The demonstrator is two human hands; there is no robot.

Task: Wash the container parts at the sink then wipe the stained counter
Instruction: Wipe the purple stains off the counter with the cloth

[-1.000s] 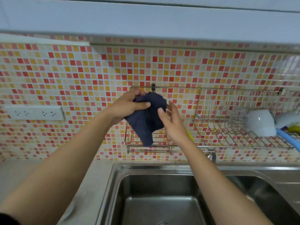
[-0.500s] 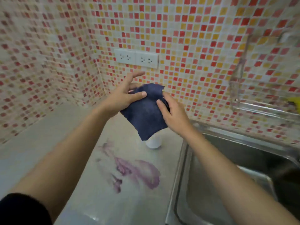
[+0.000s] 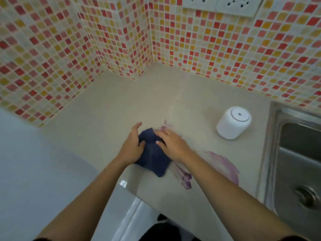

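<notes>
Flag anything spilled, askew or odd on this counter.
Yes: a purple smeared stain lies on the beige counter near its front edge, between the dark blue cloth held by the left hand and right hand and the steel sink. Fainter streaks show just beyond the cloth. The white cylindrical container stands unspilled.

Red-and-yellow mosaic walls (image 3: 225, 49), white sockets (image 3: 220, 4)

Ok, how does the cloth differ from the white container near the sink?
The cloth is dark blue and crumpled; the white container is round and looks rigid. The cloth is held by the left hand and right hand; the white container stands upright, untouched. The cloth is at the purple stain; the white container sits beyond it, nearer the sink. Both are over the counter.
</notes>
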